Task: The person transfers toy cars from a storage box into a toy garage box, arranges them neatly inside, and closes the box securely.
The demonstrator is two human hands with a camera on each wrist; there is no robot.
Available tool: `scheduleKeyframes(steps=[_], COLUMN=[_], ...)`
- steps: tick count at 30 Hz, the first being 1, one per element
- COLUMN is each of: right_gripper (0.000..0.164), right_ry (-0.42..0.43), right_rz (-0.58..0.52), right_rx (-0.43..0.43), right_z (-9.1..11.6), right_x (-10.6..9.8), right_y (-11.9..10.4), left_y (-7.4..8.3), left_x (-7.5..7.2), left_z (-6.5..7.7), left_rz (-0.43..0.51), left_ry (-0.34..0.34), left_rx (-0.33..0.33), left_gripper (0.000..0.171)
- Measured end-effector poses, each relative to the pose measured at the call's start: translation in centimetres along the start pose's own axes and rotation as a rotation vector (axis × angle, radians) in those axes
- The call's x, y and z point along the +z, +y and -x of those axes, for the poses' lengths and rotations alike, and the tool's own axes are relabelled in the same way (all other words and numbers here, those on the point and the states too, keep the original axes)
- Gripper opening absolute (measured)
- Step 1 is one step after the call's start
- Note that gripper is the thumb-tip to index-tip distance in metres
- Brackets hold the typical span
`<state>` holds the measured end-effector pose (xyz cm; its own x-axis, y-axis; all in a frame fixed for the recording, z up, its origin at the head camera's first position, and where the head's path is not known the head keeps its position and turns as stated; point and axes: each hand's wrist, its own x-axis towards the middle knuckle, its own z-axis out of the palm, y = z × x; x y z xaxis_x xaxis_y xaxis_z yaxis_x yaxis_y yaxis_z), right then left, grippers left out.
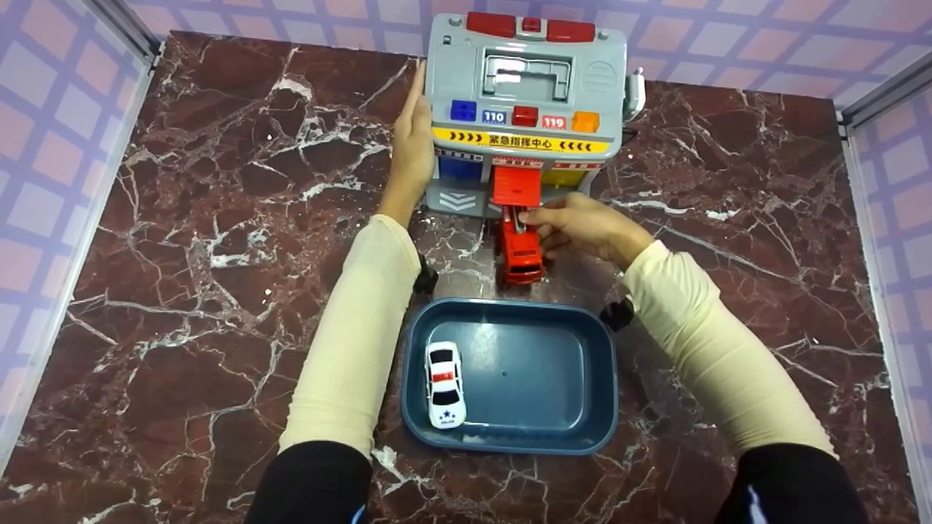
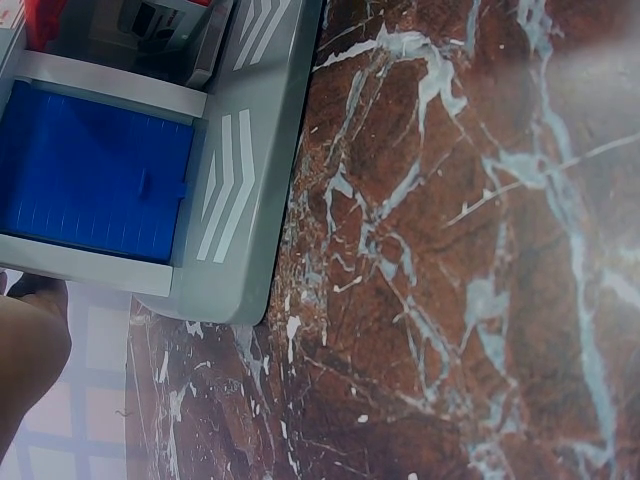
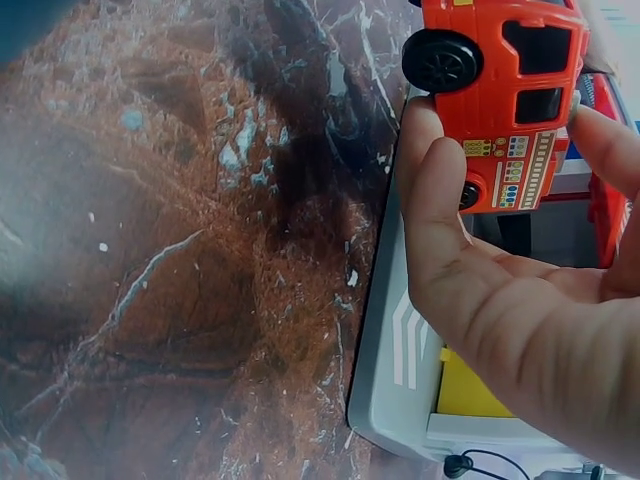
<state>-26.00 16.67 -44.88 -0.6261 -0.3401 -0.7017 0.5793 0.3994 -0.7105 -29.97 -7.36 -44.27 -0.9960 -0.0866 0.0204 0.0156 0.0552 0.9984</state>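
A grey toy emergency station [image 1: 459, 69] stands toward the back, with a raised red middle door [image 1: 516, 186]. My left hand [image 1: 415, 145] lies along the station's left side with its fingers straight. My right hand [image 1: 582, 224] pinches a red toy fire truck [image 1: 523, 251] between thumb and fingers, at the middle doorway. The truck's rear is under the red door, and its cab points toward me. Its black front wheel [image 3: 442, 62] shows beside my fingers in the right wrist view. The blue door [image 2: 95, 175] left of the doorway is down.
A dark blue tray [image 1: 510, 445] sits in front of the station, between my forearms. Inside it, at the left, lies a white toy police car [image 1: 443, 386]. A yellow door [image 3: 470, 385] closes the station's right bay. Patterned walls [image 1: 291, 25] border the marbled table [image 1: 218, 218].
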Motion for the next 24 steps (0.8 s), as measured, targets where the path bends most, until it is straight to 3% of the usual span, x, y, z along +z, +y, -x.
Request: scheduleKeyframes(steps=[9,16,24], right_gripper=[0.013,0.021,0.027], right_ry=[0.010,0.035,0.054], right_rz=[-0.003,0.014,0.000], right_rx=[-0.040,-0.063,-0.072], right_z=[-0.6,-0.8,-1.1], right_x=[0.0,-0.1,-0.2], right_y=[0.3,0.3,0.3], left_y=[-0.3,-0.3,-0.3], left_x=[0.1,0.1,0.1], left_z=[0.0,-0.1,-0.1], left_rz=[0.024,0.042,0.037], left_ry=[0.005,0.001,0.004], left_rx=[-0.015,0.029,0.016], left_gripper=[0.050,0.050,0.050])
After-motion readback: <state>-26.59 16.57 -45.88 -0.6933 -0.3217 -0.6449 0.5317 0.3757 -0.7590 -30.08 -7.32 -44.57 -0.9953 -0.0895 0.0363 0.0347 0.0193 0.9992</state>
